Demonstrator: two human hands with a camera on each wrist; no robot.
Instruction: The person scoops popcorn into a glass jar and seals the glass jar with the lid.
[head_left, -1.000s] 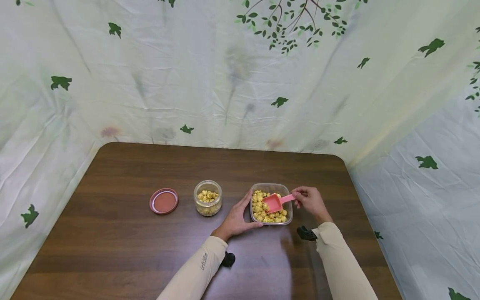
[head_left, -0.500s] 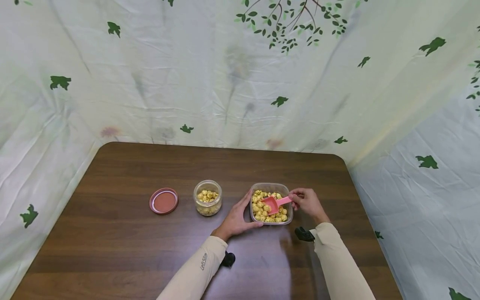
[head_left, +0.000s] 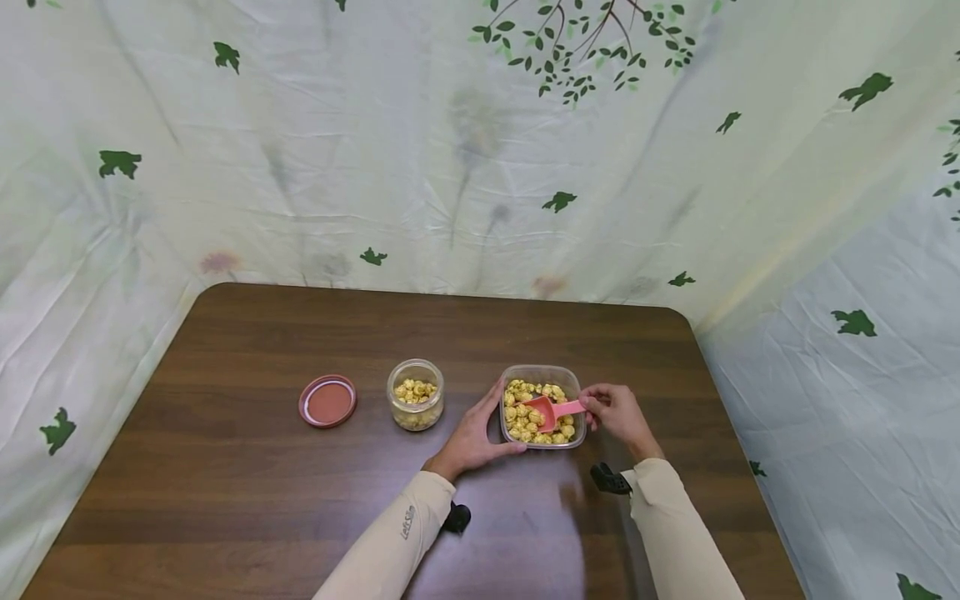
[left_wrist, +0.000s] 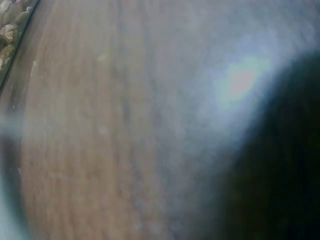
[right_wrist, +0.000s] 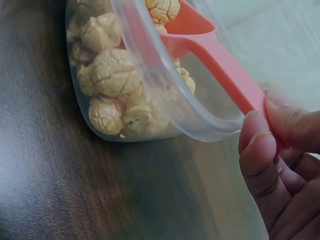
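A clear plastic tub (head_left: 542, 372) of yellow popcorn balls (head_left: 521, 414) stands on the brown table (head_left: 247, 467). My right hand (head_left: 617, 412) pinches the handle of a pink scoop (head_left: 551, 410), whose bowl is dug into the balls. The right wrist view shows the scoop (right_wrist: 210, 50) crossing the tub's rim (right_wrist: 150, 70), fingertips (right_wrist: 260, 150) on its handle. My left hand (head_left: 474, 433) rests against the tub's left and front side, thumb along the front. The left wrist view shows only blurred table (left_wrist: 100, 125) and a corner of the tub (left_wrist: 11, 30).
A small glass jar (head_left: 415, 395) partly filled with popcorn balls stands left of the tub. Its red lid (head_left: 327, 402) lies further left. Patterned cloth (head_left: 450, 150) hangs behind the table and to both sides.
The scoop has tipped down and dug deeper into the popcorn balls, and my right hand has dropped slightly. The left hand has stayed on the tub.
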